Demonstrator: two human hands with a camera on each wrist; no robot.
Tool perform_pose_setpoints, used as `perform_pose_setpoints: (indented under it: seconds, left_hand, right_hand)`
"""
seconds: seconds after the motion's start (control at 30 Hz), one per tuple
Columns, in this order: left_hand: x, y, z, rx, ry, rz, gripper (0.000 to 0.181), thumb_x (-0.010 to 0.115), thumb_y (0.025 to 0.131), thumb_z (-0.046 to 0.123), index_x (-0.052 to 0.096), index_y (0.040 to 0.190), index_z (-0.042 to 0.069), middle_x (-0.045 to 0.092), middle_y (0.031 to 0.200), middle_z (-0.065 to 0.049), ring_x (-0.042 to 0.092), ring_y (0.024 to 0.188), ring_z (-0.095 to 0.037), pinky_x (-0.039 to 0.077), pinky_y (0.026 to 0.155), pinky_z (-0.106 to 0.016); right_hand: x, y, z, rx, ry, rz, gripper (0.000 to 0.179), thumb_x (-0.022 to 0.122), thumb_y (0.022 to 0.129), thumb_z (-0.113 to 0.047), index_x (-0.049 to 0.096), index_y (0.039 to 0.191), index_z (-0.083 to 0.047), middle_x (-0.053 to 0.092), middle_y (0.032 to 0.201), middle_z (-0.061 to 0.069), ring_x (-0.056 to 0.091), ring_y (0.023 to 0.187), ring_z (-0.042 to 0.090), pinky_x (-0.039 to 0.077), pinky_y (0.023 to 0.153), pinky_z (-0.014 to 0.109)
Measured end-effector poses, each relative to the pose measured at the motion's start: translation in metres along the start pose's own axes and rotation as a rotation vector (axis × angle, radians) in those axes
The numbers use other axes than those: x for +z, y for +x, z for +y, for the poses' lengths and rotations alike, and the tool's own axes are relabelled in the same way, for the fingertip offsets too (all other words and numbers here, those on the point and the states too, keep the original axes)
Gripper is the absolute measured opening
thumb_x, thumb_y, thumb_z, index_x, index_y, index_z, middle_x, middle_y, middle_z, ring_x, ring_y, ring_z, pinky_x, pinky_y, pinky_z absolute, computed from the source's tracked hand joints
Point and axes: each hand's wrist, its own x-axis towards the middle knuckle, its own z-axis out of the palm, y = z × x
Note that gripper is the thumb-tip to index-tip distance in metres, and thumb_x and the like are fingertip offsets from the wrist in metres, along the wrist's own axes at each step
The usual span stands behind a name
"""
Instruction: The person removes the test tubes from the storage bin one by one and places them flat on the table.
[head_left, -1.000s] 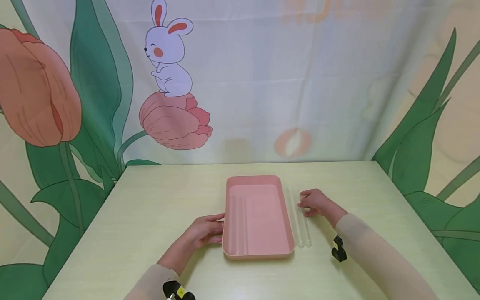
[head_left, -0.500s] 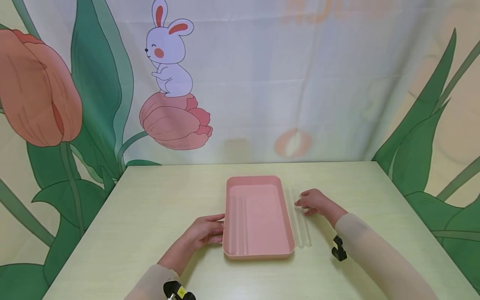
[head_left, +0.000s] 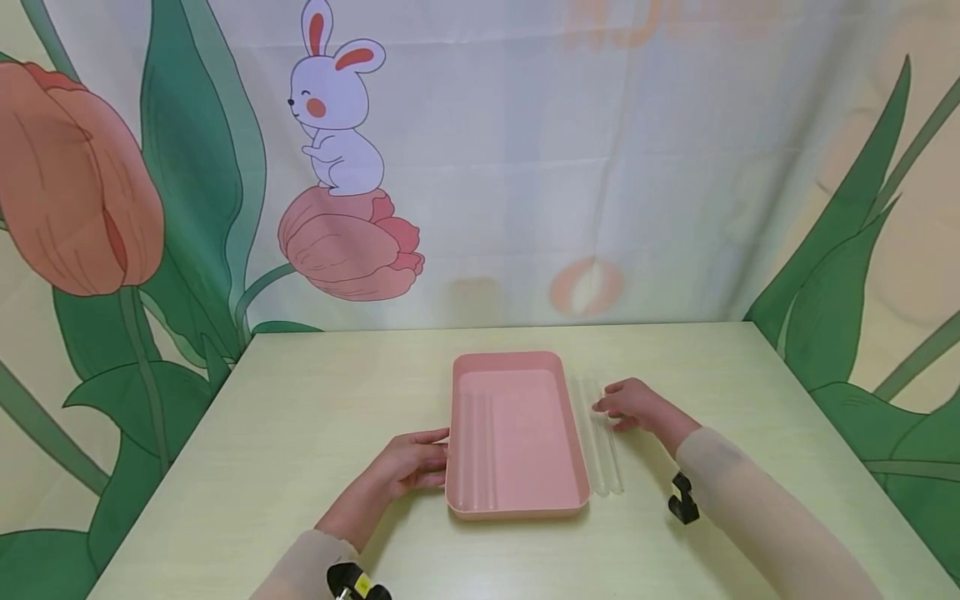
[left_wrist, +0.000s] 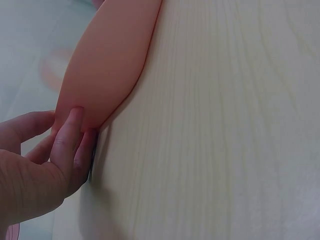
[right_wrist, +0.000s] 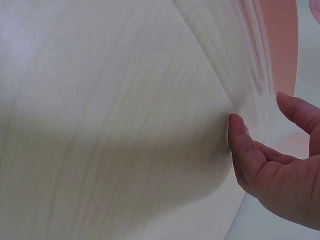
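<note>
A pink rectangular tray (head_left: 534,442) lies on the table, with clear long tubes (head_left: 478,454) lined up along its left side. My left hand (head_left: 411,461) is beside the tray; in the left wrist view its fingertips (left_wrist: 76,114) press on the outer wall, the thumb at the rim. Right of the tray, more clear tubes (head_left: 604,462) with rounded near ends, like test tubes, lie side by side on the table. My right hand (head_left: 632,404) is over their right edge. Its thumb and fingers (right_wrist: 236,125) stand apart, reaching around the tubes without closing on them.
The pale wooden table (head_left: 330,392) extends on both sides of the tray. Behind it hangs a printed curtain (head_left: 480,167) with a rabbit, tulips and leaves. Black camera mounts (head_left: 682,500) sit on both wrists.
The right hand's fingertips reach slightly left over the tubes, then draw back a little to the right. Left hand, tray and tubes stay in place.
</note>
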Motion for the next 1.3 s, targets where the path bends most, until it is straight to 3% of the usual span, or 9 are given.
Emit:
perform_pose_setpoints:
  seconds: [0.2,0.37,0.8,1.03,1.3]
  left_hand:
    - [0.0,0.0,0.002,-0.011,0.003,0.012,0.051,0.06,0.098,-0.002,0.05,0.148,-0.003,0.066,0.133,-0.026,0.074,0.091,-0.017,0.066,0.075,-0.034]
    - [0.0,0.0,0.002,-0.01,0.003,0.015,0.051,0.06,0.098,-0.003,0.051,0.148,-0.002,0.067,0.133,-0.025,0.073,0.09,-0.017,0.066,0.074,-0.033]
    - [-0.001,0.0,0.001,-0.002,0.01,0.003,0.052,0.06,0.098,-0.001,0.05,0.149,-0.002,0.067,0.133,-0.025,0.073,0.09,-0.015,0.066,0.071,-0.03]
    - [-0.001,0.0,0.001,0.001,0.005,-0.005,0.053,0.06,0.097,-0.001,0.048,0.149,-0.003,0.067,0.133,-0.024,0.073,0.089,-0.014,0.065,0.068,-0.027]
    - [0.0,0.0,0.001,-0.002,-0.006,-0.015,0.054,0.061,0.098,-0.001,0.047,0.15,-0.003,0.067,0.132,-0.024,0.073,0.089,-0.014,0.066,0.07,-0.029]
  right_hand:
    - [-0.009,-0.009,-0.004,-0.009,-0.005,-0.002,0.065,0.057,0.101,-0.011,0.028,0.153,0.014,0.039,0.155,0.036,0.046,0.14,0.047,0.059,0.102,0.045]
    - [-0.018,-0.023,-0.015,-0.039,0.029,-0.001,0.064,0.053,0.103,-0.012,0.026,0.156,0.011,0.035,0.158,0.034,0.038,0.145,0.049,0.054,0.109,0.049]
    - [-0.034,-0.044,-0.043,-0.142,0.024,0.019,0.059,0.048,0.107,-0.02,0.029,0.157,0.007,0.036,0.16,0.03,0.041,0.144,0.046,0.054,0.11,0.049]
    - [-0.027,-0.056,-0.057,-0.2,0.04,0.001,0.057,0.05,0.107,-0.02,0.033,0.155,0.006,0.038,0.158,0.03,0.044,0.143,0.046,0.056,0.108,0.045]
    - [-0.015,-0.066,-0.072,-0.211,0.062,-0.035,0.057,0.051,0.106,-0.021,0.035,0.154,0.004,0.039,0.158,0.028,0.046,0.142,0.044,0.056,0.108,0.044]
